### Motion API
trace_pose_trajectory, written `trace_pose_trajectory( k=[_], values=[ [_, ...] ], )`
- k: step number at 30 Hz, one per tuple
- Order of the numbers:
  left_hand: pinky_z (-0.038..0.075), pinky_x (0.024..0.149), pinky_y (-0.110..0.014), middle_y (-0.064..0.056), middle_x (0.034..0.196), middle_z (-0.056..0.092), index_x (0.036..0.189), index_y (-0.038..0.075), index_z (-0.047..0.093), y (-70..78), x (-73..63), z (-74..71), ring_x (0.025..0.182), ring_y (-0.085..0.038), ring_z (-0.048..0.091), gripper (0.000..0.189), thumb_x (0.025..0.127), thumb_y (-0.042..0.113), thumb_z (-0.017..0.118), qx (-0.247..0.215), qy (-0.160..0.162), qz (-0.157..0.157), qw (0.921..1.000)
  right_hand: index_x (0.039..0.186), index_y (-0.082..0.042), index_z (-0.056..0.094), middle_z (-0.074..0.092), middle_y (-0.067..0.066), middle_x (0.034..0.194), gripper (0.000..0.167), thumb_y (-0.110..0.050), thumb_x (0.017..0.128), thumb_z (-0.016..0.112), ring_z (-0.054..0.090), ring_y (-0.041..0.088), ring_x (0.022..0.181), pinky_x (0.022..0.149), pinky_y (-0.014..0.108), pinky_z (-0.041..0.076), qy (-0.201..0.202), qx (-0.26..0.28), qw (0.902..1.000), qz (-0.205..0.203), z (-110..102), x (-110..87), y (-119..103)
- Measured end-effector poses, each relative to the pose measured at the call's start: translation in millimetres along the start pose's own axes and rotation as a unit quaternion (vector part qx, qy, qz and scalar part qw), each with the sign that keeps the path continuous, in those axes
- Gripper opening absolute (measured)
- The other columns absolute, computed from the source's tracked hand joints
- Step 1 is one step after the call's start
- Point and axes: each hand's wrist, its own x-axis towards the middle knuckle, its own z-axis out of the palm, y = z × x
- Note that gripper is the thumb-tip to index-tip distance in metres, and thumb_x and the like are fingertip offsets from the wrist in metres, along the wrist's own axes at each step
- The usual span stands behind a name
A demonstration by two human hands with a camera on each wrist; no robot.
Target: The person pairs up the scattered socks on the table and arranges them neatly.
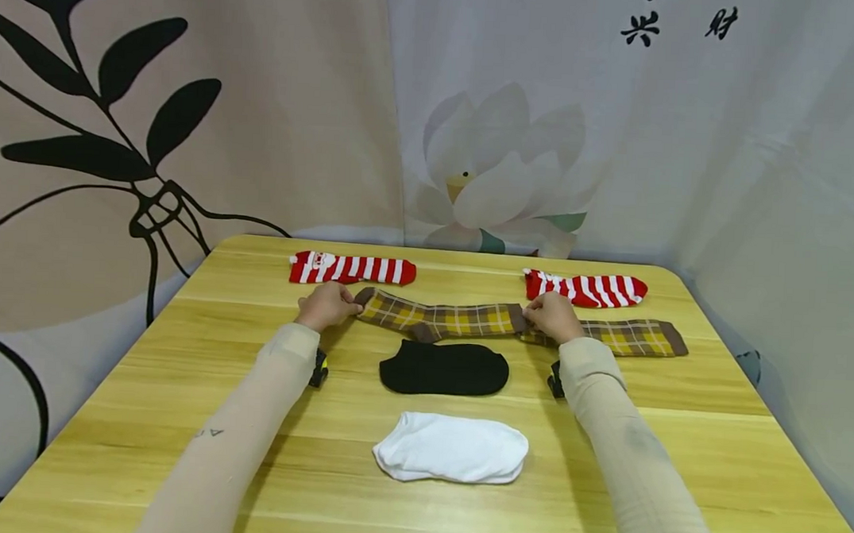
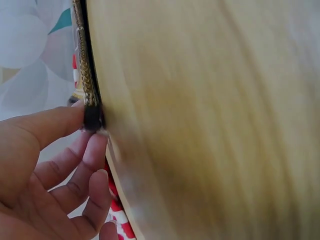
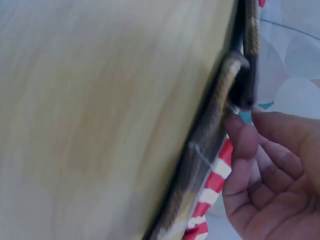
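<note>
My left hand [image 1: 327, 305] pinches the left brown end of a yellow-and-brown plaid sock [image 1: 460, 320]; in the left wrist view, thumb and fingertips meet on that dark end [image 2: 92, 116]. At the sock's other end, my right hand [image 1: 555, 315] holds the brown edge between thumb and forefinger, as the right wrist view shows at the sock tip [image 3: 246, 92]. This sock overlaps the left part of a second plaid sock [image 1: 627, 337], which lies flat and runs beneath my right hand. Nearer to me lies a black ankle sock [image 1: 444, 369].
A white ankle sock [image 1: 451, 449] lies at the front of the wooden table [image 1: 317, 492]. Two red-and-white striped socks lie along the back, one on the left [image 1: 369, 269] and one on the right [image 1: 605, 291]. A printed curtain [image 1: 319, 111] hangs behind the table.
</note>
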Motion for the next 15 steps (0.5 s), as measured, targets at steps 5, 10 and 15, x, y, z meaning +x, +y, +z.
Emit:
trace_pose_trajectory(
  k=[5,10,15],
  values=[
    [0.021,0.101,-0.068,-0.014,0.113,0.067,0.107,0.005,0.067,4.4,1.0,-6.9,0.107,-0.035,0.059,0.027,0.094,0.029,0.062,0.003,0.001,0.003,1.0,0.101,0.004,0.071,0.071,0.02,0.093,0.023,-0.015,0.096,0.057,0.066,0.025,0.075,0.066,0.035,0.052,0.021,0.008,0.9997,0.005,-10,-8.2,7],
    [0.026,0.099,-0.065,-0.013,0.112,0.067,0.105,0.007,0.065,14.5,1.6,-11.4,0.102,-0.033,0.06,0.024,0.095,0.028,0.059,0.006,-0.004,0.017,0.9998,0.106,0.006,0.069,0.07,0.023,0.098,0.027,-0.017,0.096,0.056,0.067,0.029,0.078,0.067,0.037,0.052,0.028,0.015,0.9995,0.002,-17,-18.4,11],
    [0.043,0.086,-0.052,-0.014,0.099,0.068,0.106,0.005,0.065,35.1,-1.6,-7.7,0.082,-0.027,0.062,0.025,0.096,0.027,0.056,-0.005,-0.018,0.048,0.9986,0.111,0.006,0.067,0.068,0.024,0.104,0.03,-0.018,0.097,0.055,0.065,0.03,0.083,0.069,0.037,0.05,0.027,0.013,0.9995,0.002,-26,-26.4,21]
  ],
)
